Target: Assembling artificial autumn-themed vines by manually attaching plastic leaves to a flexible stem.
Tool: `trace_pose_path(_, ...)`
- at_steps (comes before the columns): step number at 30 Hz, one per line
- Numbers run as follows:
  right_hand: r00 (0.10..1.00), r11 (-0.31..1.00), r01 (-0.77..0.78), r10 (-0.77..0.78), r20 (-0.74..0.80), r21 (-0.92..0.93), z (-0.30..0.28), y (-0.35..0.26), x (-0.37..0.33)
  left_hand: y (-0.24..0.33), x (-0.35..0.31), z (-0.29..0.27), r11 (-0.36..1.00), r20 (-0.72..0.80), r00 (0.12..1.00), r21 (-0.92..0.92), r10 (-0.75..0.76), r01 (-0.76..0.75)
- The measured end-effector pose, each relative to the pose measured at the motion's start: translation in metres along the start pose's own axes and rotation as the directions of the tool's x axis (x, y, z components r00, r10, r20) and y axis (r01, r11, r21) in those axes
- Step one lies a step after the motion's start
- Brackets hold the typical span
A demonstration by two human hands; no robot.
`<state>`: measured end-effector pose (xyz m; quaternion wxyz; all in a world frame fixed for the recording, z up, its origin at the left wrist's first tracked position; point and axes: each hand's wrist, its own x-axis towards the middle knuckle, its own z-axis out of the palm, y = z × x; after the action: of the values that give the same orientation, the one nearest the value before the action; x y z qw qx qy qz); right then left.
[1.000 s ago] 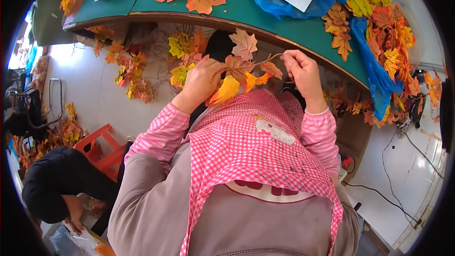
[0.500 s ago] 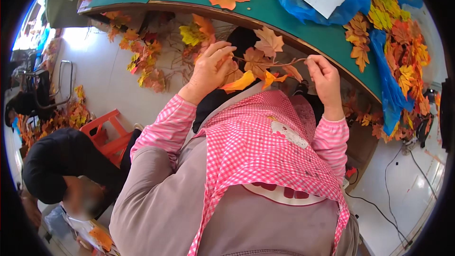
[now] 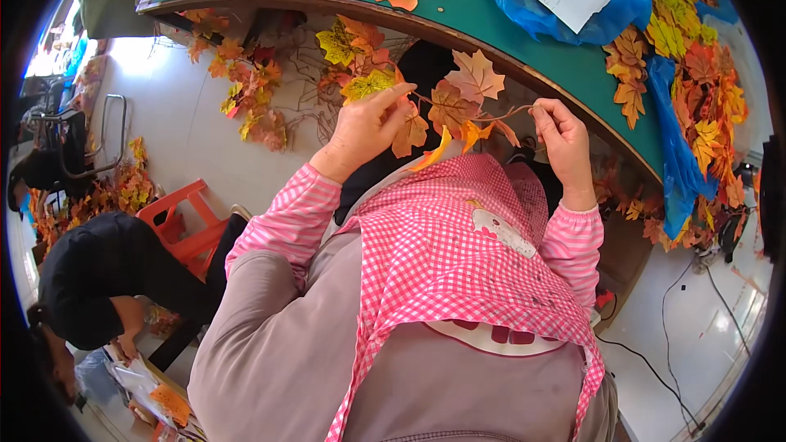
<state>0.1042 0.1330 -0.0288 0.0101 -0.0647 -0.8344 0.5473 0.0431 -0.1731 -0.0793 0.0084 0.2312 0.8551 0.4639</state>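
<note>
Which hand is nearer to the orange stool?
Left. The left hand is up and to the right of the orange stool in the picture; the right hand is farther right, pinching the stem of the leaf spray.

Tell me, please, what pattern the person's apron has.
The apron is pink-and-white checked; it shows in the head view, the only one.

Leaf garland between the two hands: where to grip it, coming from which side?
Probably best pinched across the bare brown stem just inside the right hand, fingertips coming from the person's right. That stretch is thin and arches clear of the leaves; further left, the leaf garland is crowded with broad leaves that would likely get in the way.
</note>
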Motion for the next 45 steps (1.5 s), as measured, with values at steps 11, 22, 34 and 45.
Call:
trace_pose_path(11, 0.998, 1.000, 0.010, -0.009, -0.065, 0.013, 0.000, 0.003, 0.000, 0.001, 0.013, 0.018, 0.984, 0.004, 0.999, 0.172, -0.053, 0.051)
trace_pose_path(22, 0.999, 0.994, -0.020, 0.024, -0.035, 0.105, 0.015, -0.002, -0.001, 0.004, 0.009, 0.004, 0.986, -0.125, 0.988, 0.131, -0.086, 0.103)
trace_pose_path(34, 0.999, 0.998, -0.026, 0.025, 0.021, 0.062, 0.020, -0.013, 0.000, 0.001, 0.019, -0.007, 0.983, 0.106, 0.977, 0.044, -0.183, 0.180)
trace_pose_path(45, 1.000, 1.000, -0.004, 0.004, -0.015, 0.017, 0.018, -0.011, 0.000, 0.027, 0.028, 0.000, 0.973, 0.347, 0.909, 0.071, -0.232, 0.221)
